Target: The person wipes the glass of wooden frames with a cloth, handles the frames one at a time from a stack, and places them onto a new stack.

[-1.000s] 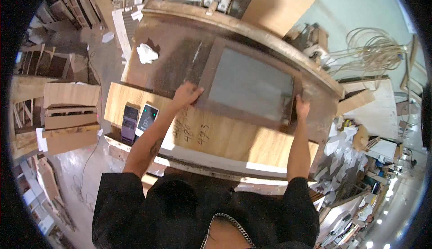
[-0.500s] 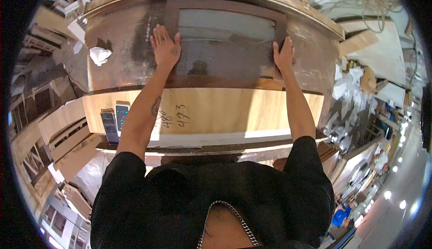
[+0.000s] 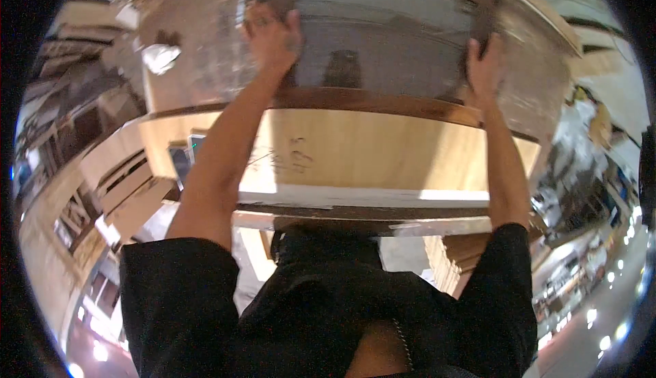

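A dark brown framed panel with a grey, glass-like pane (image 3: 396, 36) lies on the brown workbench top (image 3: 198, 57). My left hand (image 3: 275, 42) rests at the panel's left side, its thumb apart and its fingers stretched out but blurred. At the opposite side my right hand (image 3: 486, 67) lies along the frame's edge, thumb spread away from the straight fingers. Neither hand holds anything loose. The panel's near frame edge (image 3: 369, 98) meets a light wood board (image 3: 383, 145) on my side, which carries handwritten marks.
A crumpled white paper (image 3: 161, 58) lies on the bench to the left. Two phones (image 3: 180, 160) stand near the board's left end, partly behind my left forearm. Plastic sheeting (image 3: 581, 139) and scraps pile up at the right, and stacked boards (image 3: 123, 180) at the left.
The whole view has shifted and tilted, so the panel and both hands appear higher and further right. My hands stay at the panel's two sides. More shows below the bench's near edge.
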Motion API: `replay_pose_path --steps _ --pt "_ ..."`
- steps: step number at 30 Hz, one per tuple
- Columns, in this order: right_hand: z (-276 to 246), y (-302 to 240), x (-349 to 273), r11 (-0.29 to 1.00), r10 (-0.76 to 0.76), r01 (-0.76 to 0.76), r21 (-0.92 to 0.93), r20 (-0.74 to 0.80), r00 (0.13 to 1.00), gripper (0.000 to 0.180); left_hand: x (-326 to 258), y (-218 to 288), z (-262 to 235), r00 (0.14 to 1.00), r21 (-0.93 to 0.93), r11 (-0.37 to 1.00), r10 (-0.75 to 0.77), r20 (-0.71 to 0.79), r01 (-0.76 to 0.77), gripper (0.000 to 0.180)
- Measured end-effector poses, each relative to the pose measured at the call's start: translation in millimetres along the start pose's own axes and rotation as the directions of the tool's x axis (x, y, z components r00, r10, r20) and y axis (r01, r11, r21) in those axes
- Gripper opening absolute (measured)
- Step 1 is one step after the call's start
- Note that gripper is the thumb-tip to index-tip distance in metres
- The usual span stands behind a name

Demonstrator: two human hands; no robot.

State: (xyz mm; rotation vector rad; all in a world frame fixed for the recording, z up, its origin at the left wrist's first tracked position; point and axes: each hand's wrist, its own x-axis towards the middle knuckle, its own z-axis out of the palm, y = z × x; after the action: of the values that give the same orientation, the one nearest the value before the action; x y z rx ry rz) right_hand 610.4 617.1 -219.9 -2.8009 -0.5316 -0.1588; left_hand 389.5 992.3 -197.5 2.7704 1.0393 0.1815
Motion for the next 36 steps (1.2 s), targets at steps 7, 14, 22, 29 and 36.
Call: replay_pose_path --steps 7,14,22,29,36 --pt "-0.4 -1.8 1.7 0.998 -0.042 0.039 -0.052 -0.064 0.997 0.071 0.2 -1.9 6.8 0.998 -0.068 0.997 0.036 -0.06 -0.04 0.072" --pt "0.7 0.3 3.3 0.997 -0.07 0.068 -0.03 -0.078 0.995 0.074 -1.6 -5.1 6.3 0.98 -0.092 0.989 0.102 -0.169 -0.119 0.073" --pt "-1.3 0.6 3.2 0.998 -0.004 0.001 -0.062 -0.054 0.999 0.074 -1.1 -1.4 6.9 0.995 -0.071 0.995 0.061 -0.077 -0.066 0.074" --pt "-0.9 3.9 3.5 0.999 -0.028 0.024 -0.033 -0.1 0.995 0.071 -0.8 1.8 2.6 0.997 -0.126 0.99 0.058 -0.052 -0.064 0.074" --pt "4.6 3.4 5.7 0.993 -0.068 0.056 -0.102 -0.115 0.991 0.071 -1.7 -3.7 10.0 0.996 -0.063 0.997 0.042 -0.079 -0.047 0.073"
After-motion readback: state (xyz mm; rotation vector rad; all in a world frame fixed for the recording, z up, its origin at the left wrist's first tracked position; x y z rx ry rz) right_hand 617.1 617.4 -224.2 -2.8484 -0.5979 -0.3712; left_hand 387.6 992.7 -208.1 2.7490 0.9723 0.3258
